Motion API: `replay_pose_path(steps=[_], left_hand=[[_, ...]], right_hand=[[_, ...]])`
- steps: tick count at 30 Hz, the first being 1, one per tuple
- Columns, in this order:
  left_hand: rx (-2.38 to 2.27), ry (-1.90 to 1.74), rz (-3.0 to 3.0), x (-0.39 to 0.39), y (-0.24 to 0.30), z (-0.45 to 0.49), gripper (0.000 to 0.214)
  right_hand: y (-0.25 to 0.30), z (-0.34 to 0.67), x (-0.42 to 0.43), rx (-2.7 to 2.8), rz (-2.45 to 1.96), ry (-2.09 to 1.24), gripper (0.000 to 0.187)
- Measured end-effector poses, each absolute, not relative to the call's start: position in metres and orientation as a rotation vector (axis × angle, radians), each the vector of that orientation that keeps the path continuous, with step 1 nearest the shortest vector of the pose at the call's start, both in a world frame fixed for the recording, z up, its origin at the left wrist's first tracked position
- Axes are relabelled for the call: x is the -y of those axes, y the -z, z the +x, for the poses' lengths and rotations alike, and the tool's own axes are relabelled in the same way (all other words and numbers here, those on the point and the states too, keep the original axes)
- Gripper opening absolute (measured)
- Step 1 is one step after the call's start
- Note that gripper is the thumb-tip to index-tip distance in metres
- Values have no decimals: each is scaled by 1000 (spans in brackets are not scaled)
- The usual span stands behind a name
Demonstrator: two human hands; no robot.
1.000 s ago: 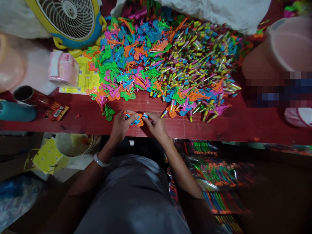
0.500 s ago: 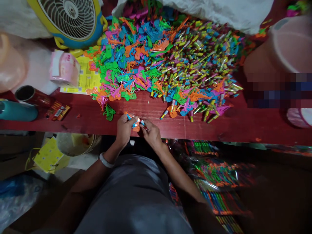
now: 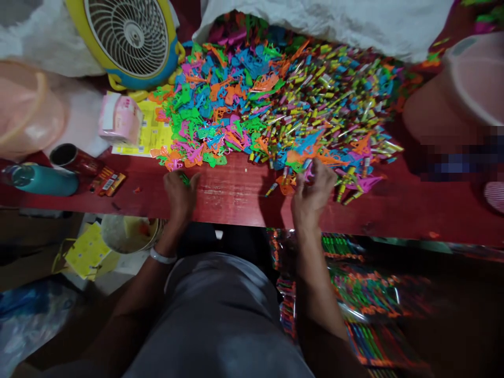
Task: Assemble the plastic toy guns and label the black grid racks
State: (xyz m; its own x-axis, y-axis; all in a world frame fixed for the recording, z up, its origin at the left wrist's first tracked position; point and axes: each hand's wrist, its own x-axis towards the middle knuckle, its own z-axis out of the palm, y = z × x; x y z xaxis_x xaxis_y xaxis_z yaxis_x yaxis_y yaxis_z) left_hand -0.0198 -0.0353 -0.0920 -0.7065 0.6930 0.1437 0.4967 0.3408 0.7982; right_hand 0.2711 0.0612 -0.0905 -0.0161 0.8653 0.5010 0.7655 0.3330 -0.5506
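Observation:
At the near edge of the pile of bright plastic pieces (image 3: 192, 113), my left hand (image 3: 180, 197) is over a small green plastic piece (image 3: 185, 179). Its thumb stands apart from the curled fingers, and the green piece shows in the gap. Further right, my right hand (image 3: 315, 191) reaches over a cluster of finished-looking pieces, among them an orange one (image 3: 286, 185) and a pink one (image 3: 366, 184). Thumb and fingers are spread there, with pink and blue plastic visible between them; the fingertips are partly hidden. A small printed tube (image 3: 271, 189) lies left of this hand.
Many small yellow-labelled tubes (image 3: 326, 100) are heaped at the back right. A fan (image 3: 134, 37), a pink tissue pack (image 3: 120, 119), a teal bottle (image 3: 45, 179) and a dark cup (image 3: 66, 156) stand to the left. A pink bucket (image 3: 433, 107) is at right.
My hands have parted. The left moved left to the green piece, the right moved right to the cluster. The orange and blue piece they held together is no longer between them. The view shifted slightly.

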Motion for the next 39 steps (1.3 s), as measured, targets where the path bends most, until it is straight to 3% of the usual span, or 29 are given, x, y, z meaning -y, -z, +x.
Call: replay_pose_path(steps=[3, 6, 9, 14, 18, 21, 24, 29, 39], left_hand=[[-2591, -1012, 1058, 49, 103, -43, 30], [-2526, -879, 1123, 58, 112, -33, 31], [-2410, -853, 1203, 59, 116, -6, 36], [-2163, -974, 1048, 49, 109, 23, 24], [-1821, -1128, 753, 42, 102, 19, 37], [-1451, -1015, 785, 42, 97, 14, 44], [-1424, -974, 819, 46, 92, 14, 41], [-1563, -1043, 767, 47, 83, 20, 36], [-1503, -1120, 803, 48, 76, 30, 36]], right_hand=[[88, 269, -57, 1795, -1439, -178, 49], [100, 235, -32, 1874, -1361, -575, 44], [112, 194, -5, 1994, -1293, -948, 34], [110, 153, 11, 2275, -1367, -1036, 25], [115, 154, 8, 2039, -1297, -1310, 14], [122, 167, 3, 1800, -1183, -1588, 24], [122, 181, -3, 1684, -1188, -1547, 37], [110, 198, -5, 1867, -1113, -1327, 20], [113, 194, -5, 2009, -1072, -1253, 34]])
